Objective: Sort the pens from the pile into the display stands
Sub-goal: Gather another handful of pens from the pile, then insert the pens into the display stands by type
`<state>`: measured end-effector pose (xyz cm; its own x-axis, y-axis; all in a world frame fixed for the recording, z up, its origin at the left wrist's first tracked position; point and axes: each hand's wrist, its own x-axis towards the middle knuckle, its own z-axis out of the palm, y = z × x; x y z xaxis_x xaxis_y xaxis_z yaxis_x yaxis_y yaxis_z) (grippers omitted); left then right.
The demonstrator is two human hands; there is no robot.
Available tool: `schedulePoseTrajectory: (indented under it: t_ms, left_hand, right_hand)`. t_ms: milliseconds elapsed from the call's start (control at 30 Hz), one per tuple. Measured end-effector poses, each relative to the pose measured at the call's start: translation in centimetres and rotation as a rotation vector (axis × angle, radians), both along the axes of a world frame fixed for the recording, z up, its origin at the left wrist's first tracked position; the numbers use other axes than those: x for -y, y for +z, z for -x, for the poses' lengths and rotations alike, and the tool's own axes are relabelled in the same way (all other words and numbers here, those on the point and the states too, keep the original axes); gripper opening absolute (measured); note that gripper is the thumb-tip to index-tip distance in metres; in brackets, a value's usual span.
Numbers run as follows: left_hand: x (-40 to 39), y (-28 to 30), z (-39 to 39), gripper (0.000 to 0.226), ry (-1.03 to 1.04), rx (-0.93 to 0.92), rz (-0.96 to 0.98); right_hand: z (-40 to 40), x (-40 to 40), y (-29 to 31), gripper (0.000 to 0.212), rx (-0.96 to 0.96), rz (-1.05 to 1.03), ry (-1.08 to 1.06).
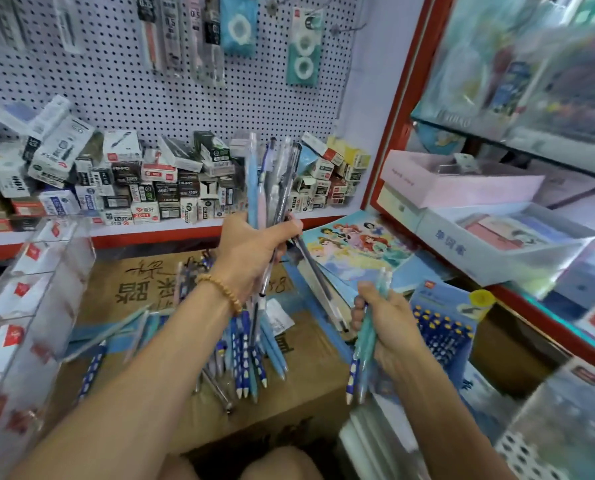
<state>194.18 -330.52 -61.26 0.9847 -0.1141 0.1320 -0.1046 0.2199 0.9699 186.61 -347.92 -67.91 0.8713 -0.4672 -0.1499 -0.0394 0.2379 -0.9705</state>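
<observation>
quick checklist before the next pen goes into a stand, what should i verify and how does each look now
1. Left hand grips its mixed pen bundle firmly: ok.
2. Right hand grips the turquoise pens: ok.
3. Right-hand pens are all one kind: not ok, a dark blue dotted pen is among them.
4. Clear display stand has free compartments: cannot tell, blurred.
5. A hand is free to place a pen: not ok, both full.
6. Pile on the cardboard box remains to sort: ok.

Head view, down over hands
</observation>
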Motion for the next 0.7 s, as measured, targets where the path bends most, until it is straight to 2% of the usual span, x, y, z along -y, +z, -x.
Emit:
schedulePoseTrajectory:
  t_ms: [167,300,400,467,533,600,700]
  left_hand:
    - [3.7,-1.1,1.7,0.013,-0.142,0.029,-0.031]
    - [7.1,-2.2,3.7,0.017,-0.247,0.021,-0.037]
    - [9.7,-2.4,6.1,0.017,-0.330,0.013,0.014]
    - [11.3,-2.2,7.6,0.017,-0.393,0.007,0.039]
    - [12.9,-1.9,9.1,0.023,-0.437,0.003,0.055]
    - [14.4,-1.9,10.6,0.031,-0.500,0.008,0.053]
    - [16.2,-2.6,13.3,0.014,-0.598,-0.020,0.061]
  right_hand:
    - [3.8,4.1,2.2,0.019,0.102,0.271,0.074]
    - [6.1,4.1,5.2,0.013,0.135,0.516,0.216]
    - [8.4,4.6,6.0,0.016,0.126,0.652,0.189]
    - [10.1,5.3,6.1,0.012,0.143,0.675,0.156]
    - [12.0,6.2,6.1,0.031,0.146,0.708,0.117]
    - [14.1,7.3,6.4,0.029,0.138,0.684,0.045]
    - [17.7,9.6,6.7,0.025,0.145,0.534,-0.133]
